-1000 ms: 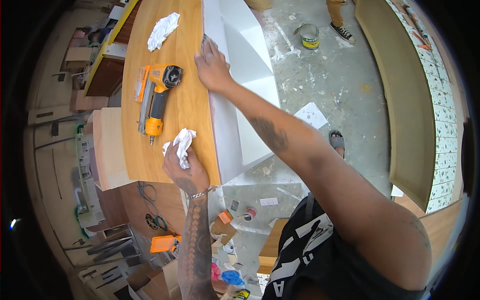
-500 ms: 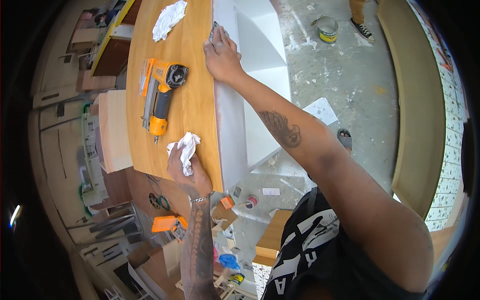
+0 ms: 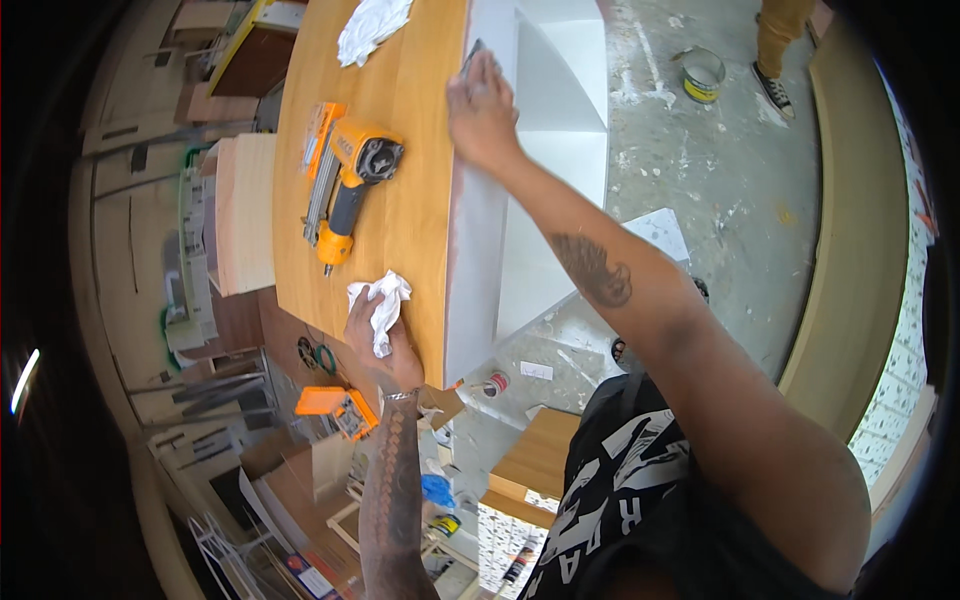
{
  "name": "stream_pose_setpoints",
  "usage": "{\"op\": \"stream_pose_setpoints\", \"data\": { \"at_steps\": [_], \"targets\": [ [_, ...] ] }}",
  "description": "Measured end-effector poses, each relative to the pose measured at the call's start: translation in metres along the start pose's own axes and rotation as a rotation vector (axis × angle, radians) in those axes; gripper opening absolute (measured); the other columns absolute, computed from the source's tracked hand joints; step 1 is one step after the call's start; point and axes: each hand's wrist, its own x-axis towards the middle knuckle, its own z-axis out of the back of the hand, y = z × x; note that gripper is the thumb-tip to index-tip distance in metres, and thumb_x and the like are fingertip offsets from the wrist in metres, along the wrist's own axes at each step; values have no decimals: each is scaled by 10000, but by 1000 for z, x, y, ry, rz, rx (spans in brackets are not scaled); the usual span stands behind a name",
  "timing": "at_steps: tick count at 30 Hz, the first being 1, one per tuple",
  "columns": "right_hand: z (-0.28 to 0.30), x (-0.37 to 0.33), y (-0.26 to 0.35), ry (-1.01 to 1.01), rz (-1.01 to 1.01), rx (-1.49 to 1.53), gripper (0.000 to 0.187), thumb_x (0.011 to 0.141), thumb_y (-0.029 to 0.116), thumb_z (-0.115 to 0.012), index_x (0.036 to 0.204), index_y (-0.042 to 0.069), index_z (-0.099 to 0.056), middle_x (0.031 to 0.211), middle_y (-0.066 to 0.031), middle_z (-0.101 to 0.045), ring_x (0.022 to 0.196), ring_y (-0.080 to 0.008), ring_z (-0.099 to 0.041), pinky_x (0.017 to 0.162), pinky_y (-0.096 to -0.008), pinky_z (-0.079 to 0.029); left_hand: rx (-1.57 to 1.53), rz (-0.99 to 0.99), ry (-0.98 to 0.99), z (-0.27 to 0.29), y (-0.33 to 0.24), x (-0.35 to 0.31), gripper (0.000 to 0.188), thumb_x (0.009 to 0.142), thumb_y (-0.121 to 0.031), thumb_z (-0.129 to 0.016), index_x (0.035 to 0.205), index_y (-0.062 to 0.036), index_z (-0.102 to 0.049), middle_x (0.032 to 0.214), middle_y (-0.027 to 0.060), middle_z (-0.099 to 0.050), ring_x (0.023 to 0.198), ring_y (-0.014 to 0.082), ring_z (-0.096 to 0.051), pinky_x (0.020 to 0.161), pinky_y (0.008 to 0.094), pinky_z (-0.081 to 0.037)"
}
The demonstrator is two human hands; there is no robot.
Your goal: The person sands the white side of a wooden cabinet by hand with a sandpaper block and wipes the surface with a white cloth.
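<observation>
Dark pad (image 3: 473,56) sits at twelve o'clock in my view, on the edge of the white cabinet (image 3: 478,285), with my right hand (image 3: 484,118) clamped on it. Toward nine o'clock, my left hand (image 3: 399,362) grips a crumpled white cloth (image 3: 390,300) over the wooden panel (image 3: 420,205); an orange nail gun (image 3: 348,190) lies between ten and eleven.

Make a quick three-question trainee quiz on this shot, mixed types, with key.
1. Which of the person's hands holds a crumpled white wad?

2. True or false: the orange-and-dark-grey nail gun lies on the yellow-brown wooden surface.

3. What does the round open can with a yellow label stand on?
A) the yellow-brown wooden surface
B) the grey, paint-spotted floor
C) the white open-fronted cabinet

Key:
1. The left hand
2. True
3. B
</observation>
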Motion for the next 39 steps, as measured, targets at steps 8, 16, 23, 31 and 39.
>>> {"op": "stream_pose_setpoints", "data": {
  "at_steps": [8,16,23,31,39],
  "targets": [
    [16,-243,28,395,255,44,669,1013,245,-359,1502,-127,-94,1554,-375,-80,1451,-517,-105,1173,-568,-101,8,92,7,15,-1,1,317,861,-69,-616,1178,-50,-621,1293,179,-593,1204,356,-514,1039,449,-360],
    [-11,40,5,32,105,102,695,1014,263,-402,1497,-123,-84,1585,-315,-62,1481,-439,-67,1207,-489,-78,103,166,3,8,-17,6,391,764,7,-664,1143,-85,-642,1276,149,-606,1192,349,-525,1034,432,-379],
    [-1,-187,35,368,51,129,752,1031,299,-371,1500,-117,44,1589,-311,62,1488,-427,56,1206,-486,5,99,133,-13,21,-12,4,492,668,30,-724,1133,-97,-626,1282,136,-604,1168,361,-534,1023,458,-411],
    [3,93,-20,195,-63,96,693,1052,362,-300,1511,-103,-69,1610,-257,-34,1511,-326,-29,1226,-373,-53,65,165,-30,11,-14,6,497,646,1,-717,1124,-86,-612,1282,126,-590,1186,373,-522,1029,465,-410],
    [-11,-104,-3,308,62,9,695,1037,225,-353,1524,-62,52,1612,-247,79,1505,-345,46,1220,-388,-15,93,188,-31,25,-7,-1,461,660,-22,-653,1115,-86,-613,1276,113,-589,1168,364,-518,1015,444,-419]
  ]
}}
